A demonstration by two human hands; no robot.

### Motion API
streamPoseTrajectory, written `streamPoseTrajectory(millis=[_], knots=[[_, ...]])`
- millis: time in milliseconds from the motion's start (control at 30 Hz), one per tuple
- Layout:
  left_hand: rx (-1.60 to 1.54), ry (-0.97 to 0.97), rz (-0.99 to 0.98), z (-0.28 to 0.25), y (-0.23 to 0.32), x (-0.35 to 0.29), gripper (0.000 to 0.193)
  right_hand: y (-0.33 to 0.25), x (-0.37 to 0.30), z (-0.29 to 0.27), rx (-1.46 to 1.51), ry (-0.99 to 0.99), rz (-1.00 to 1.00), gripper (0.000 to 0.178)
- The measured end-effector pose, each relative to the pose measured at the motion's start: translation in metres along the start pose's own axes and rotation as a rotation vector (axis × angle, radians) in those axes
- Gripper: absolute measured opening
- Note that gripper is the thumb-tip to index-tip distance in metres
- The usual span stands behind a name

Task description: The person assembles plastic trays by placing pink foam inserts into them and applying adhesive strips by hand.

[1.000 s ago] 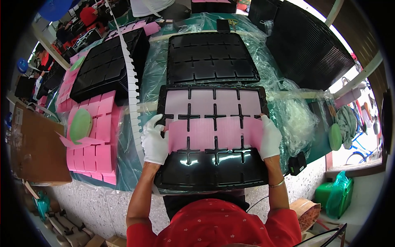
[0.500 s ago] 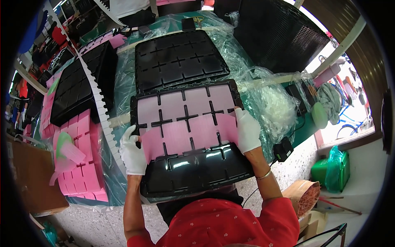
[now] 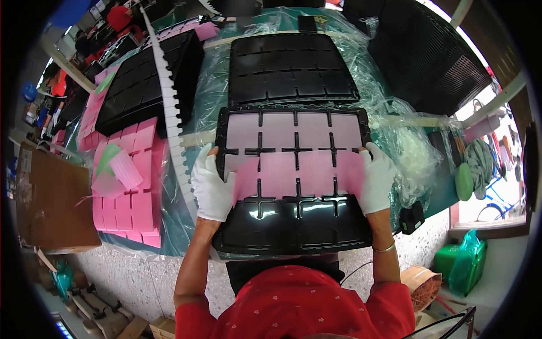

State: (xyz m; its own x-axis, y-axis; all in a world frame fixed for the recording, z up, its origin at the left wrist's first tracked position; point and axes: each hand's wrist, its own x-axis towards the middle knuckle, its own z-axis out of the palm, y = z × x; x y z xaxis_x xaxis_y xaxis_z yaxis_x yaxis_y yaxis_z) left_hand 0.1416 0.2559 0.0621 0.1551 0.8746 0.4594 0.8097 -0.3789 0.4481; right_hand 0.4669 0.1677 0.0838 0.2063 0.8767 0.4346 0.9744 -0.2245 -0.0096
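A black plastic tray [image 3: 293,230] with raised cross-shaped dividers lies in front of me. Pale pink foam sheet [image 3: 276,131] lines its far compartments, while the near row shows bare black plastic. Across the middle row runs a slotted pink foam strip [image 3: 316,174], its slots around the dividers and both ends curving upward. My left hand [image 3: 213,185], in a white glove with a bare fingertip showing, closes on the strip's left end at the tray edge. At the other end my gloved right hand [image 3: 378,178] grips the strip, its fingers partly hidden.
Beyond it lies another black tray [image 3: 291,65]. Slotted pink foam sheets [image 3: 138,212] are stacked at the left, near a white toothed strip [image 3: 165,96] and a black tray stack [image 3: 149,79]. Crumpled clear plastic [image 3: 415,161] and a black box [image 3: 412,219] sit at the right.
The whole view has shifted, so the table appears farther right. The strip's left end has moved inward with my left hand, and the strip sits straighter across the dividers. Both hands still hold it.
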Motion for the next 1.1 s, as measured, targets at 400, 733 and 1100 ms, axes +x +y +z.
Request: streamPoseTrajectory(millis=[400, 733, 1100], knots=[[0.301, -0.461, 0.489, -0.015, 0.008, 0.048, 0.069, -0.005, 0.003, -0.012, 0.075, -0.005, -0.157, 0.022], [-0.382, -0.415, 0.274, -0.034, 0.003, 0.040, 0.057, 0.015, 0.000, -0.021, 0.657, -0.170, -0.257, 0.023], [-0.128, -0.376, 0.217, -0.049, 0.039, 0.003, 0.041, 0.011, -0.015, -0.046, 0.789, -0.270, -0.278, 0.022]])
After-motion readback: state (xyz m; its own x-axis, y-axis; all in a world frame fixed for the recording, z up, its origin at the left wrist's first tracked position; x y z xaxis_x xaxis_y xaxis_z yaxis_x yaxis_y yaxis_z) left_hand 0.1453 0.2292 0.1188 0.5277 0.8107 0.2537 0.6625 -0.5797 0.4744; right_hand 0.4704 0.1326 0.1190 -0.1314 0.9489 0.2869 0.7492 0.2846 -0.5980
